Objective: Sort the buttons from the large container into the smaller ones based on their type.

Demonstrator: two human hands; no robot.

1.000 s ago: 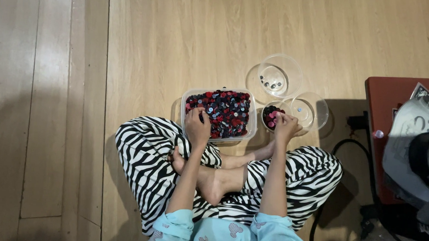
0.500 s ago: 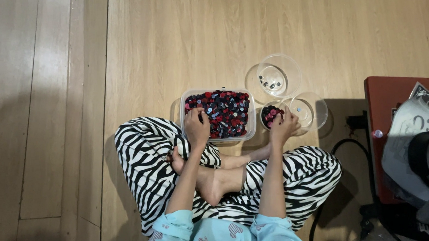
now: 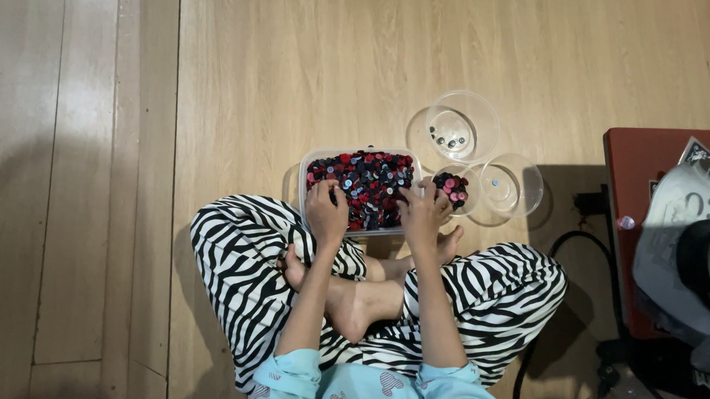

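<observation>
Fingers of the left hand (image 3: 326, 211) and right hand (image 3: 421, 211) curl down into a heap of buttons (image 3: 364, 186); whether any button is pinched cannot be told. The buttons, small flat discs in red, black and pale blue, fill a clear rectangular tub (image 3: 304, 178) on the wooden floor (image 3: 285, 67), just ahead of the crossed legs. They are likely light, hard and slippery, best nipped by the rim. Beside the tub stand three clear round bowls: one (image 3: 453, 189) holding pink and dark buttons, two (image 3: 462, 126) (image 3: 512, 185) nearly bare.
</observation>
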